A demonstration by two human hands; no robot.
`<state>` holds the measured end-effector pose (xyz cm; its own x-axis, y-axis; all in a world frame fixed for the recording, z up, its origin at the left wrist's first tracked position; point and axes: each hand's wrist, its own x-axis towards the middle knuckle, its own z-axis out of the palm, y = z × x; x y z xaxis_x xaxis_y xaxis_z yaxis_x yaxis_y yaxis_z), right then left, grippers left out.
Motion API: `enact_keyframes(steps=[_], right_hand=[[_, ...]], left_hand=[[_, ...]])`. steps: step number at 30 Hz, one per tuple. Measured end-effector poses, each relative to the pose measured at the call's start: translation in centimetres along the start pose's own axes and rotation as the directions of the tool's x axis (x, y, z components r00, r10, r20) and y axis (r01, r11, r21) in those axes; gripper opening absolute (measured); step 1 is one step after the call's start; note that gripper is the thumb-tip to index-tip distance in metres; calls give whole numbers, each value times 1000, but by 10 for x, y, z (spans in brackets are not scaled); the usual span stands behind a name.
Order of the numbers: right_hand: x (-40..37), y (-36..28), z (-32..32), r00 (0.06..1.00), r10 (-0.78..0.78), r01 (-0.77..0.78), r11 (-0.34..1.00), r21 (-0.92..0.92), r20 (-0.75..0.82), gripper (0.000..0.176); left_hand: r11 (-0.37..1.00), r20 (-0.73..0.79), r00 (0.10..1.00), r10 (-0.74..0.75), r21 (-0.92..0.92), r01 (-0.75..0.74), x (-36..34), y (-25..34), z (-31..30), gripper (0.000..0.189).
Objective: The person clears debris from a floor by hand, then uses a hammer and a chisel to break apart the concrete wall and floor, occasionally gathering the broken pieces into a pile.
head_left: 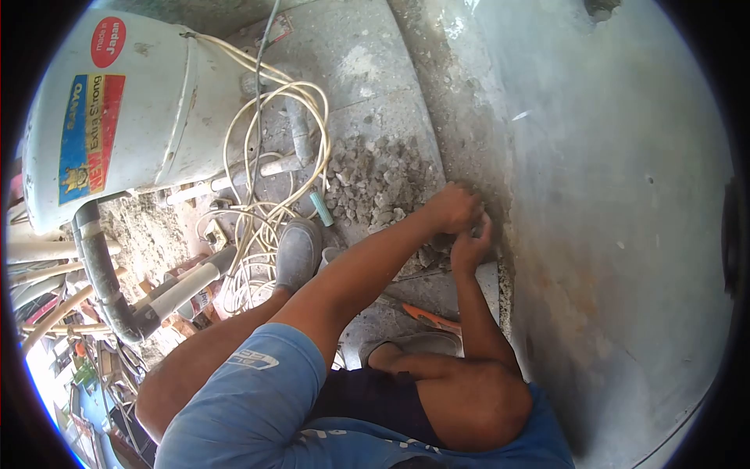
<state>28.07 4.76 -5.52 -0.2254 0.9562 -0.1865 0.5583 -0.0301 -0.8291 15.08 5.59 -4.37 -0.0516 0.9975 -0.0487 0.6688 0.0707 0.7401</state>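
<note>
My left hand (455,208) reaches across from the left, fingers curled in, close to the foot of the grey wall (617,195). Just below it, my right hand (471,248) is also closed, its thumb and fingers pointing up toward the left hand. The two hands meet over the edge of a heap of broken grey rubble (375,184). A small greyish bit shows between the fingers; I cannot tell what it is. Near my right forearm, a flat orange piece (431,318) lies on the grey slab.
A large whitish drum (117,102) with SANYO stickers stands at upper left. Coiled cream cable (250,207) lies beside my grey shoe (298,254). A ribbed green piece (321,209) rests by the rubble. Grey and white pipes (183,291) run below the drum.
</note>
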Motion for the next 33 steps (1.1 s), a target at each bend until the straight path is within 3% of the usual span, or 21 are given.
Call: enact_keyframes(steps=[3,5,6,7,9,11,12,14,15,17,19,20,22,23,26,28,29,31,33], right_hand=[[-10,-11,1,999,41,-44,987,154,21,39],[-20,-10,1,972,-230,232,972,40,-55,36],[-28,-9,2,947,-318,320,946,57,-34,36],[-37,-10,5,914,-405,405,912,70,-21,36],[-64,-22,0,867,-435,433,899,64,245,36],[-72,-51,-14,699,-468,440,877,191,541,37],[-71,-57,-19,711,-456,434,883,177,535,37],[-62,-62,-21,684,-641,633,759,156,348,35],[-51,-58,-21,743,-603,623,782,29,290,35],[-21,-43,-21,800,-562,591,798,-115,211,34],[9,-28,-15,751,-606,659,706,-258,263,31],[20,-28,-9,754,-604,657,705,-267,260,31],[32,-26,-3,704,-613,705,666,-244,358,24],[29,-20,-6,707,-610,702,665,-254,358,24],[10,-5,-22,757,-559,651,690,-315,339,18],[-6,1,-37,823,-458,566,704,-429,334,13],[-9,6,-43,826,-455,562,704,-434,332,13],[-12,14,-52,854,-402,520,682,-514,331,15],[-14,16,-55,872,-409,489,694,-528,269,18]], left_hand=[[993,-16,1000,-14,-118,12,-4,-1,-1,23],[981,-23,1000,-18,-195,13,-20,6,-18,23],[958,-24,1000,-5,-286,-2,-31,11,-26,23],[964,-2,1000,29,-265,-28,-44,8,-30,24],[978,67,993,101,-187,-87,-76,1,-45,24],[989,173,977,125,-97,-109,-107,-4,-72,23],[993,232,966,114,-70,-100,-120,-3,-89,22],[997,215,973,80,-2,-81,-133,-2,-121,19],[995,227,969,100,-14,-99,-133,-6,-129,19],[979,95,993,73,185,-89,-119,-18,-139,20],[940,-56,994,92,335,-68,-92,-26,-134,28],[941,-55,994,99,330,-75,-76,-31,-128,28],[887,-257,966,19,450,102,-54,-38,-109,36],[891,-256,966,24,444,95,-53,-40,-100,36],[892,-183,981,66,451,24,-53,-39,-84,34],[926,-17,998,-54,373,57,-69,-32,-84,28],[928,-14,999,-51,370,52,-75,-30,-85,28],[939,173,973,-153,332,89,-84,-23,-89,22],[922,267,945,-192,378,80,-88,-14,-96,21]])
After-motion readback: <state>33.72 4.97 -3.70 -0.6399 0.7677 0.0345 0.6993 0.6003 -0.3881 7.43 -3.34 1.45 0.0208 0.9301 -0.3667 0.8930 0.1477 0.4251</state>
